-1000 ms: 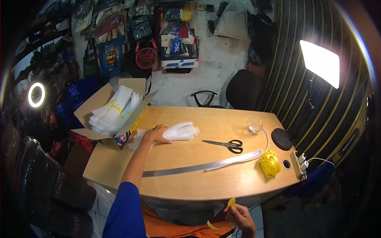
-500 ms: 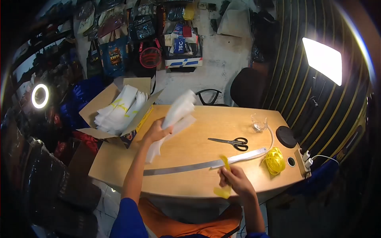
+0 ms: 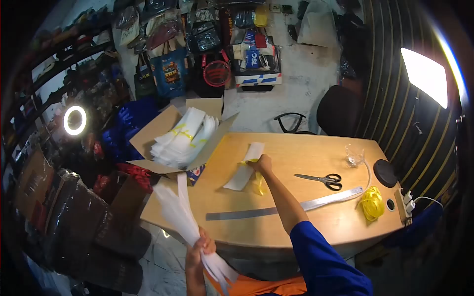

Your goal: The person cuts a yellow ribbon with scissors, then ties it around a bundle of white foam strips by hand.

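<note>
My left hand (image 3: 201, 244) grips a bundle of long white strips (image 3: 180, 214) around its middle, at the table's front left edge. The strips fan out above and below the fist. Farther up, my right hand (image 3: 261, 164) is closed on a yellow ribbon (image 3: 258, 183), beside a short white strip (image 3: 240, 176) lying on the table. The ribbon crosses the strip's upper part and one end hangs down over the tabletop. The fingertips of my right hand are partly hidden.
An open carton (image 3: 222, 129) of white bundles is at the table's back left. Black scissors (image 3: 332, 181), a long metal ruler (image 3: 242, 214), a yellow ribbon roll (image 3: 371, 203), a clear object (image 3: 354, 157) and a black disc (image 3: 385, 173) are on the table (image 3: 306, 148).
My left hand has drawn the bundle down toward me. My right hand has moved up and left with the yellow ribbon. A white strip now lies apart on the table. The view has shifted left.
</note>
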Available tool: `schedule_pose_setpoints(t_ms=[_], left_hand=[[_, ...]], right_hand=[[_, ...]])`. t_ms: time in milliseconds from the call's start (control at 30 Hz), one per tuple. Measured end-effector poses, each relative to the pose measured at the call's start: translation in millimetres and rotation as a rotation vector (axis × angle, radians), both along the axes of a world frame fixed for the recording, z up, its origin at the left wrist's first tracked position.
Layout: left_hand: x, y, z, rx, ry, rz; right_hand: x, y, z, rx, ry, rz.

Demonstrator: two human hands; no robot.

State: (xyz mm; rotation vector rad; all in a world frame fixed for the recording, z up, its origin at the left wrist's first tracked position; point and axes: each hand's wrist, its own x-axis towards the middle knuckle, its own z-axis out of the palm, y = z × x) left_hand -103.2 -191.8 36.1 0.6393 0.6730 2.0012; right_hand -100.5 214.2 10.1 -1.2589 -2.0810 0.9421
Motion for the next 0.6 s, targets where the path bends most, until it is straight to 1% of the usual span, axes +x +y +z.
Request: schedule_pose_setpoints(t_ms=[33, 67, 100, 167, 200, 233, 300, 367, 433, 500, 567, 600], left_hand=[[4.6, -14.4, -10.0, -0.047, -0.030, 0.021], [7.7, -26.5, -24.0, -0.089, -0.028, 0.049], [7.4, -31.9, -29.8, -0.095, -0.029, 0.059], [8.9, -40.0, -43.3, -0.101, -0.192, 0.066], [6.5, -39.4, -45.3, -0.084, -0.162, 0.055], [7.0, -38.7, -37.6, -0.082, -0.176, 0.075], [6.7, -33.2, -18.3, -0.161, -0.063, 0.124], [2.9, -32.0, -8.8, -0.180, -0.083, 0.199], [-1.0, -29.0, -1.3, -0.242, 0.025, 0.231], [1.0, -24.6, 3.4, -0.223, -0.006, 0.220], [5.5, -14.1, 2.9, -0.261, 0.101, 0.188], [9.3, -8.2, 2.3, -0.276, 0.152, 0.194]], right_hand=[[-8.8, -2.5, -5.0, 0.203, -0.105, -0.066], [-14.1, -10.7, -0.4, 0.229, -0.175, -0.067], [-21.5, -12.5, -3.5, 0.224, -0.175, -0.057], [-26.5, -9.4, -8.7, 0.174, -0.054, -0.118], [-21.3, -3.7, -6.0, 0.023, -0.039, -0.027], [-19.3, 1.0, -15.3, 0.025, -0.053, -0.006], [-22.9, 8.4, -29.3, -0.007, 0.115, -0.037], [17.3, -33.7, 5.4, 0.127, 0.115, 0.032], [54.5, -60.7, -3.9, 0.104, 0.302, 0.267], [108.1, -143.4, 52.2, 0.185, 0.223, 0.546], [136.9, -196.1, 68.0, 0.205, -0.024, 0.499], [146.3, -226.2, 84.7, 0.072, 0.051, 0.517]])
